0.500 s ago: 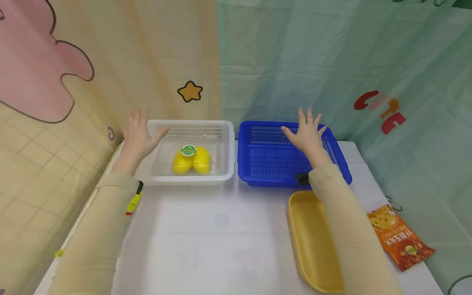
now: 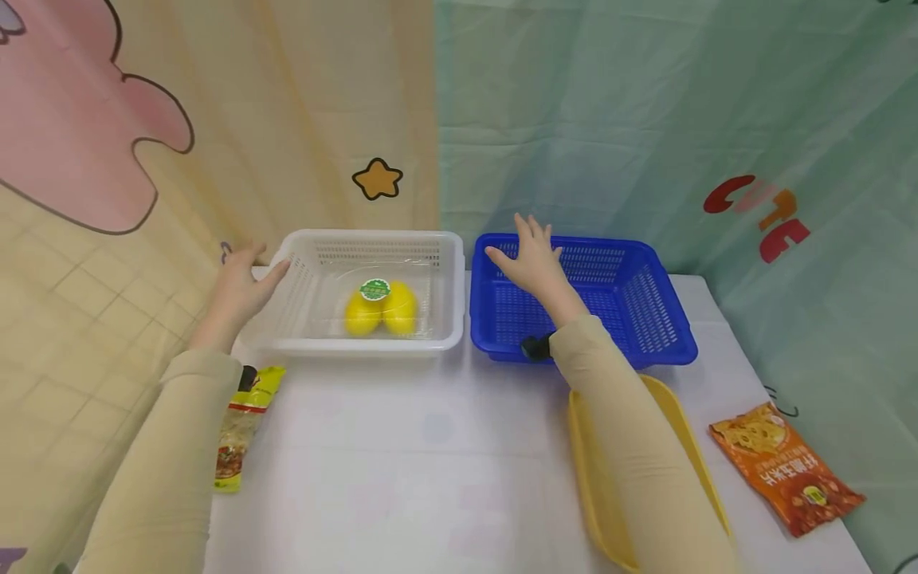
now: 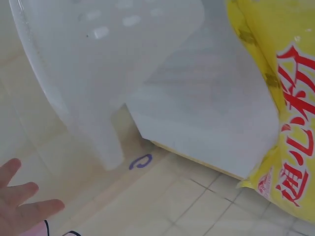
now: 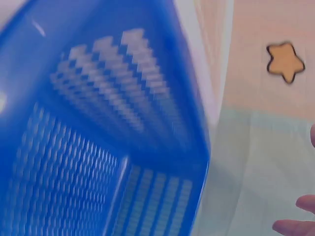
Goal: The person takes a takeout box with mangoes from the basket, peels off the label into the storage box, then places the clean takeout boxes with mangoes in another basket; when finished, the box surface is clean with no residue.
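Below, the white table point(image 2: 430, 446). Along its back, side by side: to the right, the blue basket point(image 2: 649, 315); to the left, the white basket point(image 2: 380, 345), close to the table's left edge. Nearer, partly under the right sleeve point(image 2: 645, 454), the yellow tray point(image 2: 590, 478). Far right, the orange snack bag point(image 2: 787, 470); beside the left sleeve point(image 2: 154, 462), the yellow pack point(image 2: 247, 422). Inside the white basket, in clear wrapping, two yellow fruits point(image 2: 399, 309). Above the blue basket's back left part, the right hand point(image 2: 534, 263), spread wide, holding nothing; by the white basket's left end, the left hand point(image 2: 240, 291), also wide and unladen. Could shift the white basket by bumping its end, rolling the fruits. Might drag the tray with a low right sleeve, or sweep the yellow pack off with the left.
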Tool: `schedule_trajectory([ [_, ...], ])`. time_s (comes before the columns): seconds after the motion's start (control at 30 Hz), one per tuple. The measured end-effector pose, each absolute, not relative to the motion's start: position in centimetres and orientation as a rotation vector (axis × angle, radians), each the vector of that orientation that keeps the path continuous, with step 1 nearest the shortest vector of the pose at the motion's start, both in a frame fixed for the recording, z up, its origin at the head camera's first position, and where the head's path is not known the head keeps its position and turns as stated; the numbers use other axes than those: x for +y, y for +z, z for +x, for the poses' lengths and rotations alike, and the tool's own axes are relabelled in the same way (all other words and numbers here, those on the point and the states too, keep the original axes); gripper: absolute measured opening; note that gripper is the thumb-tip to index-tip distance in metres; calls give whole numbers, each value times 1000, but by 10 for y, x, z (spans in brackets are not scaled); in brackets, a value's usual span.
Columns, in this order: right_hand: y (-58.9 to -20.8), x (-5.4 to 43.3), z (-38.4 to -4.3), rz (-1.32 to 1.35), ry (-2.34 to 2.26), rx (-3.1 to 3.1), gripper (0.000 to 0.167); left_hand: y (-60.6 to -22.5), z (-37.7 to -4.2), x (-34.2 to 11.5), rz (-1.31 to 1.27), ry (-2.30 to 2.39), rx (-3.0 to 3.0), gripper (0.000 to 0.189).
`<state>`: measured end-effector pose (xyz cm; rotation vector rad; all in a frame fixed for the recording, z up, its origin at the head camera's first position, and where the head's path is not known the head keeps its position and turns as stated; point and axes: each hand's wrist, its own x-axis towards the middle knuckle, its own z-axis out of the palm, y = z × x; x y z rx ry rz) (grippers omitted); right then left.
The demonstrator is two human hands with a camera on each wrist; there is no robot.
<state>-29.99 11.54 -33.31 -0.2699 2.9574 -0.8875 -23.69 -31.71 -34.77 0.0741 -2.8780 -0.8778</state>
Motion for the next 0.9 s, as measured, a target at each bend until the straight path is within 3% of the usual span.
schedule_trajectory([
  [0.37, -351, 44, -292, -289, -1282, 2687, 75, -365, -226, -338, 139, -878, -3027, 63],
  [0.7, -363, 5, -292, -38, -1465, 2389, 72, -381, -218, -339, 222, -779, -3053, 54],
  [0.9, -369, -13, -287, 123, -1465, 2313, 79, -379, -217, -340, 246, -793, -3030, 53],
])
